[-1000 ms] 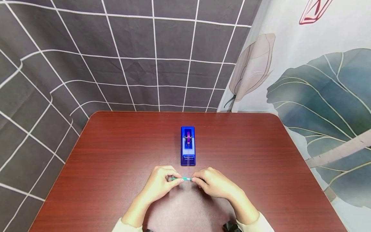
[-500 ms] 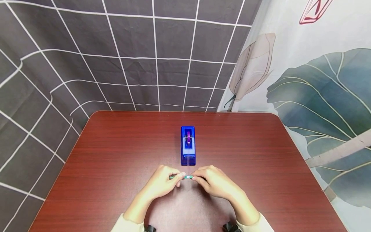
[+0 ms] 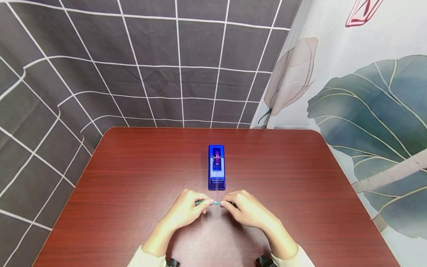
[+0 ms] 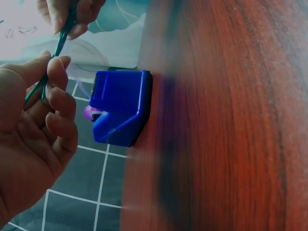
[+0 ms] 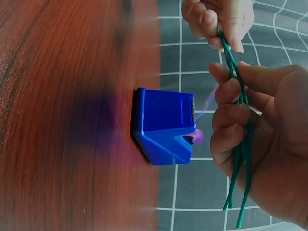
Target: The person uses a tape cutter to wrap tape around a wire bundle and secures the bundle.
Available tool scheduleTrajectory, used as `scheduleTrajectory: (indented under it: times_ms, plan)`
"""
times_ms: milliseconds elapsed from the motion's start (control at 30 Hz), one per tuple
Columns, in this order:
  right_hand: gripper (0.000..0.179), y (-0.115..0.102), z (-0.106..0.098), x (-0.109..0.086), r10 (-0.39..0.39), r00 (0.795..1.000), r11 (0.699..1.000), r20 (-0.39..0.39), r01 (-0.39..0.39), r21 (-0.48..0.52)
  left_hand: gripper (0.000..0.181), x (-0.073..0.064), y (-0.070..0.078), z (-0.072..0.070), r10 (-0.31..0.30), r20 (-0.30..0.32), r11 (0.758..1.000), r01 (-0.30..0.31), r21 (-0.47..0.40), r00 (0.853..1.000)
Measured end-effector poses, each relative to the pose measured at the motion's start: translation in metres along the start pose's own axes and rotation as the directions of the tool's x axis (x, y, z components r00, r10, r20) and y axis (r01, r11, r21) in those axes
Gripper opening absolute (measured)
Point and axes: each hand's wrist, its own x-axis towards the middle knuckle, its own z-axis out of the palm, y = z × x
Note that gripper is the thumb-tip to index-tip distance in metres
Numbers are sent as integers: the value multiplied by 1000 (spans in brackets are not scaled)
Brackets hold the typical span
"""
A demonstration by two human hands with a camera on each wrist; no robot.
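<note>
Since a second ago the left grip [image 3: 187, 210] has slid a little toward the right grip [image 3: 246, 210] and slightly away from the person, so less of the green strands [image 5: 248, 168] shows between them; the tape dispenser [image 3: 217, 183] has stayed in place. Counted up: two bare hands, two cream sleeves [image 3: 146, 258], one dispenser with one purple roll [image 3: 217, 158], one bundle of strands, one bench [image 3: 143, 167], and two curtains behind and beside it, a dark grey gridded curtain [image 3: 153, 40] and a white leaf-printed curtain [image 3: 360, 104].

Thin, smooth and deep green, the strands lie gathered lengthwise. Three loose ends fan out past the right palm and two ends show past the left thumb; the full number of strands cannot be told. A small pale piece [image 3: 216, 203] shows between the two thumbs.

Both grips are pinching the bundle. On the left, thumb and index finger press on it, the other fingers bent loosely below. On the right, thumb and index finger pinch too, and the remaining fingers curl over the strands against the palm. Forearms angle inward from the near edge, fingertips meeting close together. The bundle is held above the bench, running side to side, just on the person's side of the dispenser.
</note>
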Motion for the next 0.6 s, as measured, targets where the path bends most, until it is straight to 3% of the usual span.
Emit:
scheduleTrajectory:
  times_ms: [300, 600]
  plan:
    - [15, -3, 0, 1, 50, 999, 998, -7, -50, -36, 17, 0, 0, 0, 26, -22, 1000, -26, -3, 999]
    - [12, -4, 1, 1, 18, 999, 995, -50, -23, -96, 16, -2, -1, 1, 12, -30, 1000, -12, -10, 999]
